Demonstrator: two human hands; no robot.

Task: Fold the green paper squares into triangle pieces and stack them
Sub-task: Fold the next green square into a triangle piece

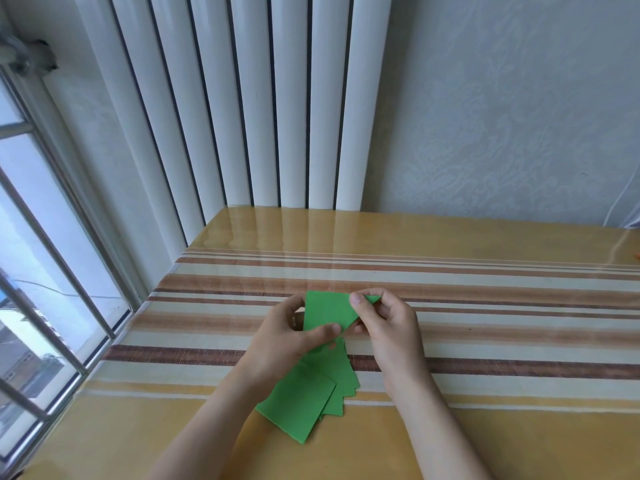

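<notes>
Left hand (pixel 287 337) pinches green paper (pixel 327 311) at lower left edge, thumb on top. Right hand (pixel 388 323) pinches its right corner, fingers curled. Paper held just above desk (pixel 485 306); stack (pixel 311 393) beneath wrists.

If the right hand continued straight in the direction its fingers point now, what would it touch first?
Probably the left hand. The right hand points leftward across the green paper piece it already pinches; depth is unclear.

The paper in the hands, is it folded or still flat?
Folded: the paper shows a diagonal edge, its corner pinched by the right hand.
</notes>
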